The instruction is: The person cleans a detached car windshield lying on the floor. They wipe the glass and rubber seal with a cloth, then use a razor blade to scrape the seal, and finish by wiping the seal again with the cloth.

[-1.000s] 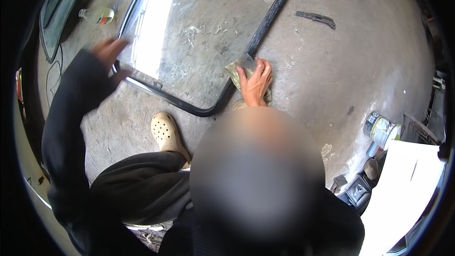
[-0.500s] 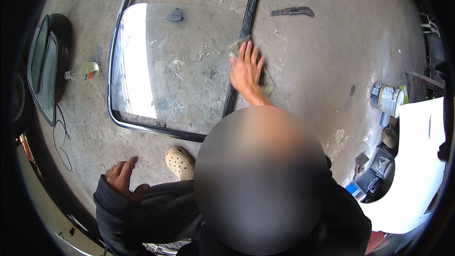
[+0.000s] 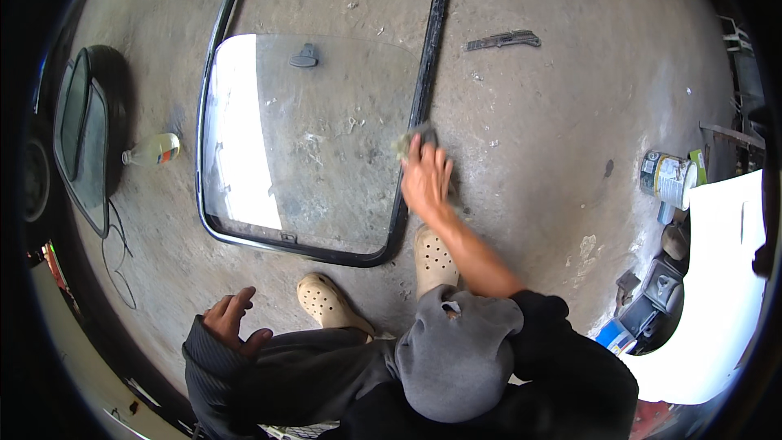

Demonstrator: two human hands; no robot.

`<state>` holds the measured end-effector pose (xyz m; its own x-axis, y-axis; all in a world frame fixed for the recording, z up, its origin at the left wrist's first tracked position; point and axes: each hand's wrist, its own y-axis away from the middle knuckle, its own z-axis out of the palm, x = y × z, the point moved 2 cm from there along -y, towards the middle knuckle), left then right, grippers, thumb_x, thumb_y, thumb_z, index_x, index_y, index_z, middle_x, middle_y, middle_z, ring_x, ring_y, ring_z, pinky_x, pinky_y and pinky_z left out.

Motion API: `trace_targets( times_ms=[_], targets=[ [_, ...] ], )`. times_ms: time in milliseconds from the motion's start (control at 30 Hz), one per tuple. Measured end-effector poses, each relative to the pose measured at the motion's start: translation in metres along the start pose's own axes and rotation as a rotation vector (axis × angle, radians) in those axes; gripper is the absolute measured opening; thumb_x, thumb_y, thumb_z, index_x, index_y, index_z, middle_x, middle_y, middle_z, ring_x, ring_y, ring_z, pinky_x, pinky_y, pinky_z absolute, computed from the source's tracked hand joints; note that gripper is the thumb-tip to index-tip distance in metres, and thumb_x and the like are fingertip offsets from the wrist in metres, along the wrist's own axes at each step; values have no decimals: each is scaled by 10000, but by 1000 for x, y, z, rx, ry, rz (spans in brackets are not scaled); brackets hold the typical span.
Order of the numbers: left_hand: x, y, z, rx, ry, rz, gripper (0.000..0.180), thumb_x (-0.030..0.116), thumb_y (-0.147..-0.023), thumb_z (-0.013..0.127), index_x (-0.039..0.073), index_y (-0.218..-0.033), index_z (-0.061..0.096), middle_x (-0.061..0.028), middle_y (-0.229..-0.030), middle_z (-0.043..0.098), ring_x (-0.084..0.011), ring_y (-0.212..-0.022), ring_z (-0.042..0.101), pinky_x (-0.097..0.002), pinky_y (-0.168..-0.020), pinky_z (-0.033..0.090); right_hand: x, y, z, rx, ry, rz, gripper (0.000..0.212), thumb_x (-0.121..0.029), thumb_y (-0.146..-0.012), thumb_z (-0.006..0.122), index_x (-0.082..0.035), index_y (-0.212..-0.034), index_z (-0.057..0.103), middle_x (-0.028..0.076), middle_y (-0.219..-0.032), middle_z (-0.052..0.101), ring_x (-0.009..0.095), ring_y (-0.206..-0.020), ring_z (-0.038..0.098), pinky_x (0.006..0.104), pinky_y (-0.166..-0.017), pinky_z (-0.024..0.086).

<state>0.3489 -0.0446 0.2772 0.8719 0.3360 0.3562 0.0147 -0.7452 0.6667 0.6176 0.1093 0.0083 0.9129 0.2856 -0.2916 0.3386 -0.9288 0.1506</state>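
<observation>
My right hand presses a greyish-green rag onto the right side bar of a black window frame; fingers lie over the cloth, slightly blurred. A clear glass pane with a small dark latch fills the near part of this frame, flat on the concrete floor. Over my left knee hovers my left hand, empty, its fingers apart. Part of the rag is hidden beneath the right hand.
A utility knife lies right of the frame. To the left are a plastic bottle and a dark-framed window unit. At right stand a can and a white panel. My beige clogs are near the frame's lower edge.
My right hand has slid the rag along the side bar toward me. The floor scene sits lower in view, and the frame's near right corner now shows. My left hand stays over the knee.
</observation>
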Motion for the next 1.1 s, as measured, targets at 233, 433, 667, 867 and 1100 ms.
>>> trace_targets(
  times_ms=[233, 433, 667, 867, 1100],
  targets=[
    [5, -19, -7, -26, 77, -78, 631, 220, -668, 762, 11, -1199, 492, -185, -936, 623, -310, -854, 639, -371, -712, 522, 59, -199, -57, 40, -14, 189, 447, -200, -908, 502, -15, -1310, 440, 184, -1175, 518, 322, -1102, 468, 455, -933, 375],
    [1, -6, -1, -33, 40, 41, 640, 256, -675, 765, 10, -1198, 491, -169, -921, 629, -292, -820, 647, -351, -712, 531, 41, -92, 0, 68, -2, -8, 464, -146, -924, 458, 71, -1327, 382, 260, -956, 540, 311, -893, 512, 429, -752, 441],
    [11, -9, -10, 3, 105, -5, 609, 225, -677, 758, 2, -1184, 506, -183, -943, 625, -276, -854, 645, -351, -698, 536, 10, -16, -5, -51, -60, -12, 471, -103, -841, 535, 88, -1264, 450, 230, -978, 552, 342, -916, 493, 482, -763, 401],
    [1, -23, -15, -25, 186, -38, 560, 183, -719, 727, -4, -1195, 499, -174, -948, 631, -263, -848, 648, -337, -688, 545, 66, -220, -78, -160, -118, 291, 425, -268, -941, 438, -141, -1347, 427, 175, -1211, 555, 361, -1165, 483, 467, -960, 397],
    [-7, -14, -19, 49, 215, -25, 590, 266, -723, 710, -31, -1187, 498, -180, -934, 622, -264, -829, 644, -336, -706, 537, 58, -110, -11, 55, -70, -101, 488, -159, -887, 534, 2, -1332, 418, 270, -842, 569, 352, -774, 543, 453, -686, 448]
  ],
)
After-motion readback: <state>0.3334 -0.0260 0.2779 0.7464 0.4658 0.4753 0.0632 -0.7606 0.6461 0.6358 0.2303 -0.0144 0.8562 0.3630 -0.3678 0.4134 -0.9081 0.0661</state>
